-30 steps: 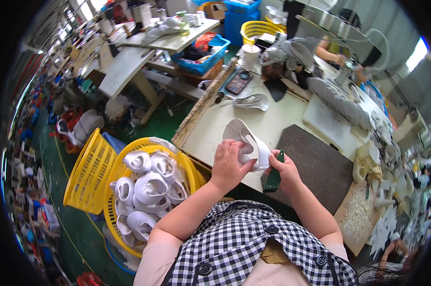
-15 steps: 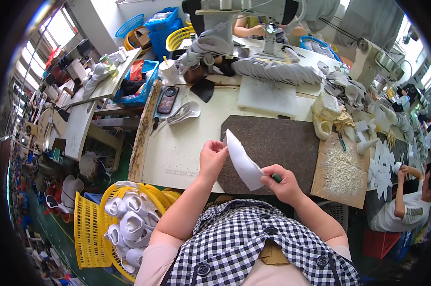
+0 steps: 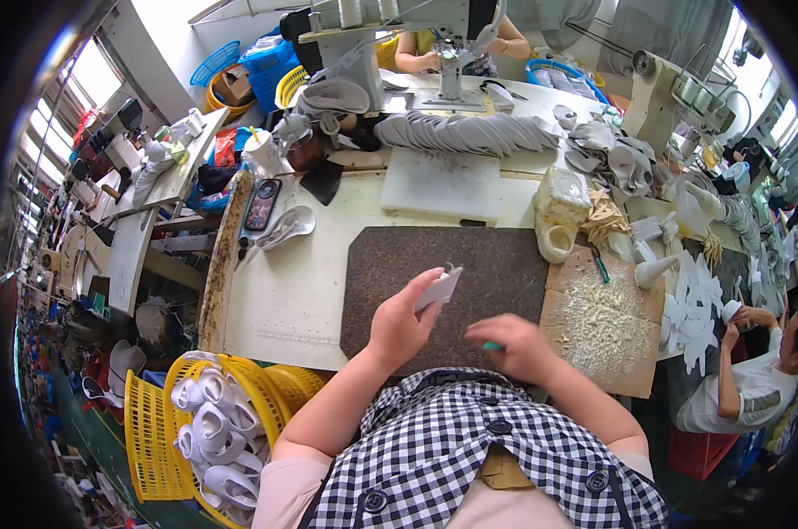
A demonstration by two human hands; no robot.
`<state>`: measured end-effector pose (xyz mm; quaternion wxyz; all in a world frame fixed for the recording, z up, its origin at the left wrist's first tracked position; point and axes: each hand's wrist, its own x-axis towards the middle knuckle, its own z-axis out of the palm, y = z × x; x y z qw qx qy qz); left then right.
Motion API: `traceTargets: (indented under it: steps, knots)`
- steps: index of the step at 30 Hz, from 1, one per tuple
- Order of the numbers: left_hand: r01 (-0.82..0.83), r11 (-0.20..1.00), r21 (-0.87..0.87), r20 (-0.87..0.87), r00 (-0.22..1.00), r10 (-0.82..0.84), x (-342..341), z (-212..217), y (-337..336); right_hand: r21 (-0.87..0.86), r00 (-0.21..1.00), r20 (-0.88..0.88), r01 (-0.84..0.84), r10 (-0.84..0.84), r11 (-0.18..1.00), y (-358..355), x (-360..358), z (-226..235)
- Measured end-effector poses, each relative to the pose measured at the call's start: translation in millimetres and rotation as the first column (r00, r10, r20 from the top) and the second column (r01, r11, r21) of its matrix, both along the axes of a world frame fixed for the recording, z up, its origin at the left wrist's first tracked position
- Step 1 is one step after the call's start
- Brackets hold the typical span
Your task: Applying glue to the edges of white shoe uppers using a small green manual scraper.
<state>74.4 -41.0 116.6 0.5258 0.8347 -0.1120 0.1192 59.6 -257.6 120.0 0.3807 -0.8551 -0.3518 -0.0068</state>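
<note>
1 white pc pinched in L hand; R hand curled round green tool.

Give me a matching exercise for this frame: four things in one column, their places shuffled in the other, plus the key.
1. White piece
2. Phone
3. White crumbs
4. Dark mat

A. Scattered over the brown board
B. In the left hand's grip
C. Near the table's left edge
D. Flat across the table's middle

Pairs: 1-B; 2-C; 3-A; 4-D
</note>
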Motion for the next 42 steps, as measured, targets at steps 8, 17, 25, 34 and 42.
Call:
traceTargets:
  steps: [8,17,25,34,42]
  knots:
    - [0.057,0.889,0.455,0.232,0.956,-0.180,-2,-8,-45,0.147,0.946,0.291,0.100,-0.140,0.984,-13,44,29]
    - [0.148,0.941,0.304,0.062,0.983,-0.175,-2,-9,-41,0.300,0.783,-0.578,0.466,-0.230,0.832,-79,56,-7]
    - [0.152,0.938,-0.313,-0.440,0.852,-0.285,8,-8,-37,0.177,0.942,-0.177,0.316,-0.286,0.932,-43,46,10]
    - [0.155,0.925,-0.348,-0.627,0.695,-0.352,36,-34,-37,0.184,0.665,-0.447,0.723,-0.598,0.666,-90,3,-13]
    - [-0.154,0.921,-0.359,-0.842,0.480,-0.248,49,-98,-15,-0.600,0.388,-0.372,0.593,-0.843,0.537,-127,-110,-60]
